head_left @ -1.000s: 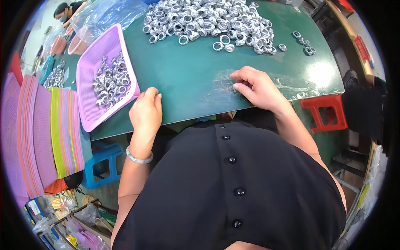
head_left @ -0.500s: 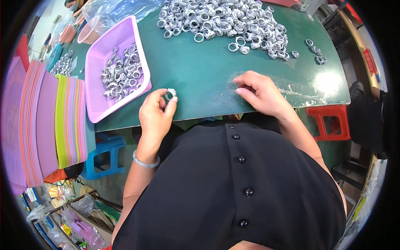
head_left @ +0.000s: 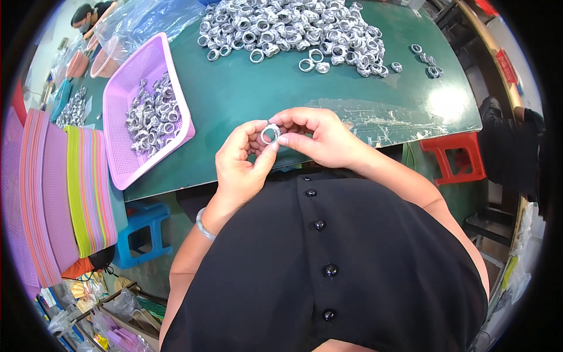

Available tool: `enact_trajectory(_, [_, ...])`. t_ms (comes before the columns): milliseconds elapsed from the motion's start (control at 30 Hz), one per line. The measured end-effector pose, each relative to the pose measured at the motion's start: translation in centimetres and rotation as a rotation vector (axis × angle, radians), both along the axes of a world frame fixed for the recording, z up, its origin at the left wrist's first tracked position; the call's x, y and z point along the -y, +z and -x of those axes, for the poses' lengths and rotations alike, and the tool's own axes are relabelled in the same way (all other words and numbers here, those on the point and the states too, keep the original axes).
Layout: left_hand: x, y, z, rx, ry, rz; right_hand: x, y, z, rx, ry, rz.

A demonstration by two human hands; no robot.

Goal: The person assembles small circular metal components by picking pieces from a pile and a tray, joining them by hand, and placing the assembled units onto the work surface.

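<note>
A silver-grey metal ring (head_left: 263,135) stands upright over the near edge of the table, its round opening turned toward me. My left hand (head_left: 241,161) pinches it from the left, thumb below and fingers behind. From the other side my right hand (head_left: 321,136) closes on the same ring with thumb and curled fingers. To the left, a pink plastic basket (head_left: 186,120) holds a heap of similar rings (head_left: 153,114). A large pile of loose rings (head_left: 293,29) lies beyond my hands on the green table (head_left: 234,88).
Several rings (head_left: 431,60) lie apart at the right. Stacked colourful baskets (head_left: 88,188) rise at the left, beside a blue stool (head_left: 143,232). A red stool (head_left: 454,155) stands right of the table. Clear plastic sheeting (head_left: 143,26) and another person (head_left: 88,17) are at the far left.
My left hand has brought the ring rightward and my right hand has come left to grip it too. The whole view has shifted slightly.
</note>
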State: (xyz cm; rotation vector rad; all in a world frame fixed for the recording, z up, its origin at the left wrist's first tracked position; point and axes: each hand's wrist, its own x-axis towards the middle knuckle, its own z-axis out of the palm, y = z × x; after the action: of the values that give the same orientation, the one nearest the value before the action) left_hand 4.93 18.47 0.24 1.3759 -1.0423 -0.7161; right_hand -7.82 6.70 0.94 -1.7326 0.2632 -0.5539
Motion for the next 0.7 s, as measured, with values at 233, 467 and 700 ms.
enact_trajectory(233, [0.7,-0.3,0.1,0.155,0.035,0.037,0.7,0.2,0.3,-0.099,0.100,-0.608])
enact_trajectory(467, [1.0,-1.1,0.0,0.095,0.052,0.066,0.8,-0.1,0.3,-0.115,0.095,-0.718])
enact_trajectory(700, [0.7,-0.6,-0.1,0.149,0.011,0.026,0.7,-0.1,0.3,-0.108,0.098,-0.765])
